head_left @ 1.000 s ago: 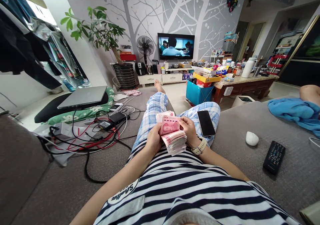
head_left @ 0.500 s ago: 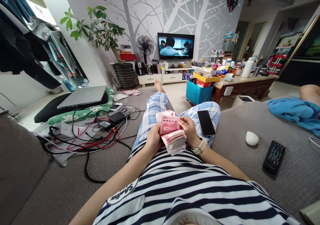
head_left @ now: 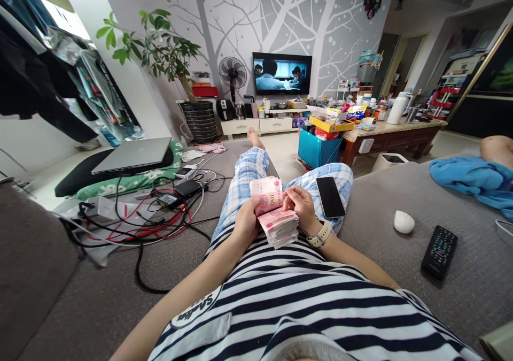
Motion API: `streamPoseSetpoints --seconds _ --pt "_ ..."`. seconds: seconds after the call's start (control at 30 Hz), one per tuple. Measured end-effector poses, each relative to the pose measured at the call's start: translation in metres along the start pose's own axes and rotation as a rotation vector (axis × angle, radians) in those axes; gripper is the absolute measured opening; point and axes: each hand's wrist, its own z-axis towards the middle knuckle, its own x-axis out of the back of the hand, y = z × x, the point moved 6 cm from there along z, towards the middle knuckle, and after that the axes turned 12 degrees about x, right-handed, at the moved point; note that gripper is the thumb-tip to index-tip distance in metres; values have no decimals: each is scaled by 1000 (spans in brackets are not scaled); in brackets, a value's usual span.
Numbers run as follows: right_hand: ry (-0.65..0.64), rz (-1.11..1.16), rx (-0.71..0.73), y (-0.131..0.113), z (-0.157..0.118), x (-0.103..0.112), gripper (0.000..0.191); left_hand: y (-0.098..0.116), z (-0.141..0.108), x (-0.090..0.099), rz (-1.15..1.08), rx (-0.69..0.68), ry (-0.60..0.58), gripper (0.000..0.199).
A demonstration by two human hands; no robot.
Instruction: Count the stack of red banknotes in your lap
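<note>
A thick folded stack of pink banknotes (head_left: pixel 280 226) lies over my lap, its upper notes spread upward and away from me. My left hand (head_left: pixel 247 222) is closed round the left side of the stack, thumb on top. At the right edge of the notes is my right hand (head_left: pixel 301 207), its fingers bent and pinched together, touching the notes; whether a single note is between the fingertips is too small to tell. A pale watch (head_left: pixel 319 235) circles my right wrist. On my right thigh rests a black phone (head_left: pixel 331 197).
Right of me on the sofa (head_left: pixel 372 200) are a white mouse (head_left: pixel 403 222), a black remote (head_left: pixel 439 252) and a blue cloth (head_left: pixel 473 179) beside another person's bare limb. Tangled cables (head_left: pixel 148 227) and a laptop (head_left: pixel 134 154) lie at left.
The raised note with the portrait no longer shows; a different face of the notes with a 100 is visible. My right fingers have curled in slightly. My left hand has barely moved.
</note>
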Motion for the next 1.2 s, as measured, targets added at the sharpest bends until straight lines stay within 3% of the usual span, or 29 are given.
streamPoseSetpoints --seconds 0.13,0.33,0.53,0.97,1.2 --pt "-15 9 -18 1 -1 -2 38 -2 1 0 -8 26 -24 28" --pt "34 -95 33 -3 3 2 33 2 -6 -4 -6 37 -6 12" --pt "118 -131 0 3 7 6 34 -1 -4 -4 -1 71 -56 21" --pt "27 -129 -41 12 4 5 38 1 -13 -9 41 117 -69 26" --pt "36 -125 -11 10 3 6 38 -2 -2 1 8 61 -3 20"
